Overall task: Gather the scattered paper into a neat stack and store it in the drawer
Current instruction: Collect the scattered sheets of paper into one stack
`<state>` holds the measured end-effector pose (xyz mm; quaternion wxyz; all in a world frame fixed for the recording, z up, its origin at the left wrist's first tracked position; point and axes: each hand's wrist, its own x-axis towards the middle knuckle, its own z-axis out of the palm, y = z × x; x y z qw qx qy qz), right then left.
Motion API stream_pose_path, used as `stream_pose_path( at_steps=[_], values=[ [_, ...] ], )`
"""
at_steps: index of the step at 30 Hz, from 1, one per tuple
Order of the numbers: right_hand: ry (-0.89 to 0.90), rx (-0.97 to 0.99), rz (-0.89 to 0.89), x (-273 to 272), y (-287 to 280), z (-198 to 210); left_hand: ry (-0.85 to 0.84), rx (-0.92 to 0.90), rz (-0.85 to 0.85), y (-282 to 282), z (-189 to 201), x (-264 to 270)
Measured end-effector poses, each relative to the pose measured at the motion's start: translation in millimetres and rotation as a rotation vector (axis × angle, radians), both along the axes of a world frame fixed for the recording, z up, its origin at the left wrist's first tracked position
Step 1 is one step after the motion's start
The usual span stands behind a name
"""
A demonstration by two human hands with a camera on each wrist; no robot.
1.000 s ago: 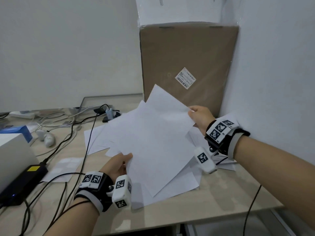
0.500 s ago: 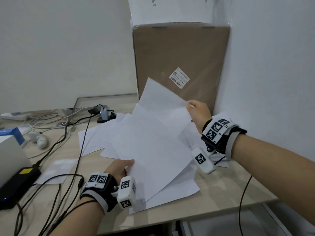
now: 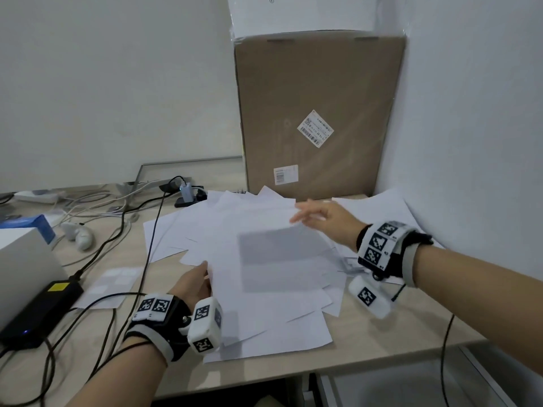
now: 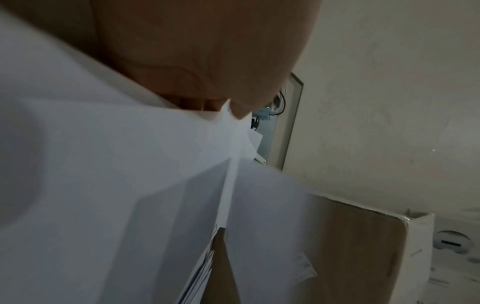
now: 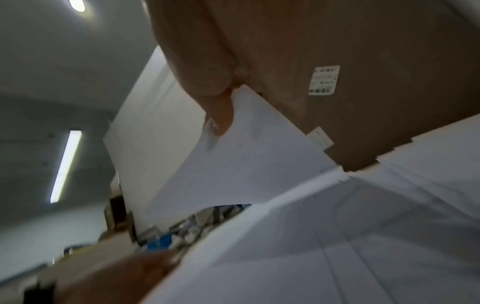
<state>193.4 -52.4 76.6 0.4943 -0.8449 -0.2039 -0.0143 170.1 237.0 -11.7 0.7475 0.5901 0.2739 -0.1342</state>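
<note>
Several white paper sheets [image 3: 264,274] lie fanned in a loose, uneven pile on the wooden desk [image 3: 382,342]. My left hand [image 3: 197,282] grips the pile's left edge, thumb on top and fingers hidden beneath; the left wrist view shows that palm [image 4: 207,51] above the sheets [image 4: 130,185]. My right hand [image 3: 311,214] is blurred at the far right corner of the top sheet [image 3: 258,227]. In the right wrist view its thumb [image 5: 218,111] pinches that sheet's corner [image 5: 233,154]. A grey recess [image 3: 411,389] below the desk's front right may be the drawer.
A tall cardboard box [image 3: 317,98] stands against the wall right behind the pile. Cables [image 3: 152,230], a black power adapter [image 3: 41,312] and a white box [image 3: 23,259] crowd the desk's left side. The right wall is close to my right arm.
The sheets that both hands held up tilted have come down flat onto the pile. My right hand dropped lower with the top sheet's corner; my left hand kept its grip at the left edge.
</note>
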Motion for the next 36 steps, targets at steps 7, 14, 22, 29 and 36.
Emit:
stream_pose_path(
  at_steps=[7, 14, 22, 29, 36],
  values=[
    [0.173, -0.464, 0.248, -20.1, -10.3, -55.8, 0.024, 0.132, -0.21, -6.7, 5.8, -5.0],
    [0.352, -0.606, 0.213, -16.2, -17.1, -62.7, -0.003, 0.392, -0.311, -14.9, -1.0, 6.2],
    [0.558, 0.065, -0.275, 5.5, -18.3, -60.8, -0.48, 0.412, -0.104, -14.7, 20.2, -7.2],
    [0.345, 0.573, -0.116, 12.1, 5.6, 9.4, -0.726, 0.271, -0.052, -10.1, 71.1, -1.5],
    [0.268, 0.555, -0.065, 2.4, 15.9, 22.7, -0.875, 0.163, -0.09, -12.0, 95.5, 7.1]
  ],
)
